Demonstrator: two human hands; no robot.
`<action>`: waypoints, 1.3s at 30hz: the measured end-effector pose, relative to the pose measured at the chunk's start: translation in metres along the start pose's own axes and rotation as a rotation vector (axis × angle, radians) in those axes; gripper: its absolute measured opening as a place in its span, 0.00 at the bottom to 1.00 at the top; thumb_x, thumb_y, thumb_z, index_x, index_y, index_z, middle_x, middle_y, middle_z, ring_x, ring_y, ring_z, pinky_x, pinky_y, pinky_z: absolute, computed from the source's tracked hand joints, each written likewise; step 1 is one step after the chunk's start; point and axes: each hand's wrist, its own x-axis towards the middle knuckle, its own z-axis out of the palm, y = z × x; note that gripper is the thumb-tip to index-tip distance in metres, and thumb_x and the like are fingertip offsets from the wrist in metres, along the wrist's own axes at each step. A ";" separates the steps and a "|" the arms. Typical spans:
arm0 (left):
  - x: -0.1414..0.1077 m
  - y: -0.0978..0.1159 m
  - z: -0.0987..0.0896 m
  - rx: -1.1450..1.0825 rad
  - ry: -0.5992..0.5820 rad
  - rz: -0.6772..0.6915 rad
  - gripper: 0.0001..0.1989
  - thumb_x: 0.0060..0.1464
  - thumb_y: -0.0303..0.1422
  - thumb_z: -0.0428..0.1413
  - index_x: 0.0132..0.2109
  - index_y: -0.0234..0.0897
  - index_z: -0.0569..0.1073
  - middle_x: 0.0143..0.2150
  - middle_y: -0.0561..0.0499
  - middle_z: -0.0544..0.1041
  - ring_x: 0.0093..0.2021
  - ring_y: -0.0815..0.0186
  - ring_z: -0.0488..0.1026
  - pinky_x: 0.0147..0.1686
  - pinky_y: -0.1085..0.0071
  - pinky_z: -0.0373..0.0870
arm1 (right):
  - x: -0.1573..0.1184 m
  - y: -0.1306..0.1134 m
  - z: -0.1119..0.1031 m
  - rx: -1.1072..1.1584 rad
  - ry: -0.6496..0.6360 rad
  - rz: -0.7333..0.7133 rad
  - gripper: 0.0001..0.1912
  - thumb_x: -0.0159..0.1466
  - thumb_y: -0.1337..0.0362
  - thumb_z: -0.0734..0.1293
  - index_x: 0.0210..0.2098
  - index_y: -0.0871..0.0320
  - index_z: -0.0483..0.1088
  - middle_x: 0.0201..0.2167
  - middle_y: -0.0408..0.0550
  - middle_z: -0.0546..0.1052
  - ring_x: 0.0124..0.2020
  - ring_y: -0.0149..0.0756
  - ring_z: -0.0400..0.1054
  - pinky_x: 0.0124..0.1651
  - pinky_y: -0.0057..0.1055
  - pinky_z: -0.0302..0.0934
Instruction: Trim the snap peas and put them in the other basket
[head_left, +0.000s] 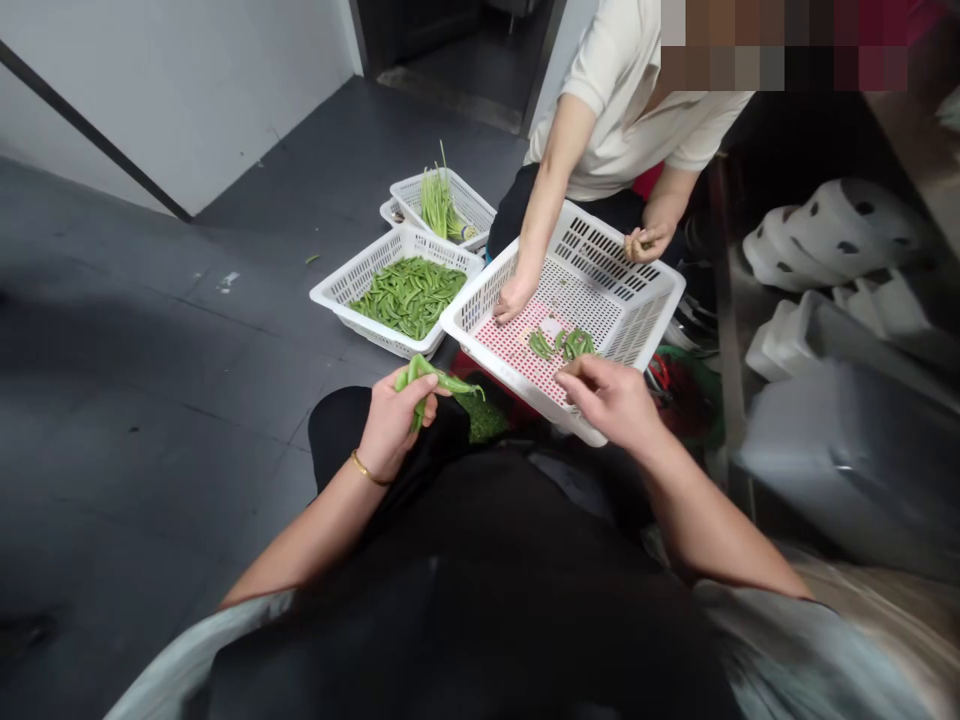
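My left hand (pixel 397 415) is closed around several green bean pods (pixel 444 383), which stick out past the thumb and below the fingers. It is in front of a white basket heaped with green pods (pixel 411 298). My right hand (pixel 611 397) is over the near rim of a larger white basket (pixel 487 352). Its thumb and fingers are drawn together, and whatever may be between them is hidden. Just beyond those fingers a small pile of green pods (pixel 577 345) lies on the basket's slotted bottom, with a pale round scrap (pixel 551 327) beside it.
Opposite me a co-worker (pixel 615 150) reaches one hand (pixel 517 296) into the larger basket and keeps the other at its far rim. Behind the pod basket, another white basket (pixel 480 212) holds long green stalks (pixel 441 207). Grey bins (pixel 847 440) stand at the right.
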 end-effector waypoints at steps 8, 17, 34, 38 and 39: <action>-0.014 0.010 0.006 0.321 -0.126 0.097 0.08 0.50 0.34 0.60 0.34 0.31 0.75 0.16 0.56 0.68 0.16 0.75 0.61 0.16 0.78 0.58 | 0.016 -0.029 0.029 0.019 -0.329 -0.128 0.12 0.66 0.59 0.59 0.42 0.59 0.68 0.35 0.51 0.75 0.34 0.36 0.70 0.36 0.30 0.61; -0.014 -0.020 0.011 0.125 -0.091 -0.155 0.14 0.47 0.38 0.61 0.38 0.31 0.75 0.25 0.48 0.76 0.15 0.75 0.59 0.13 0.77 0.56 | 0.017 -0.023 0.057 0.463 -0.170 0.046 0.18 0.70 0.59 0.51 0.28 0.58 0.62 0.16 0.38 0.66 0.19 0.26 0.62 0.27 0.22 0.53; -0.012 0.002 0.031 0.174 -0.138 -0.022 0.09 0.47 0.36 0.61 0.32 0.34 0.72 0.24 0.51 0.74 0.21 0.72 0.66 0.20 0.76 0.62 | -0.003 -0.030 0.061 0.353 -0.085 -0.009 0.18 0.70 0.60 0.53 0.30 0.59 0.67 0.23 0.42 0.71 0.24 0.27 0.65 0.30 0.23 0.56; 0.018 0.018 -0.005 -0.087 0.206 0.145 0.06 0.46 0.32 0.60 0.31 0.34 0.72 0.25 0.50 0.76 0.20 0.73 0.67 0.17 0.79 0.62 | -0.014 -0.007 0.041 0.384 -0.400 -0.048 0.16 0.68 0.57 0.57 0.35 0.60 0.72 0.24 0.43 0.74 0.25 0.28 0.68 0.32 0.23 0.58; 0.026 0.025 -0.017 -0.148 0.243 0.138 0.06 0.47 0.32 0.58 0.29 0.34 0.71 0.24 0.50 0.75 0.18 0.73 0.66 0.15 0.80 0.59 | -0.011 0.005 0.033 0.375 -0.547 -0.054 0.16 0.65 0.54 0.61 0.39 0.59 0.73 0.24 0.43 0.74 0.25 0.28 0.68 0.31 0.24 0.58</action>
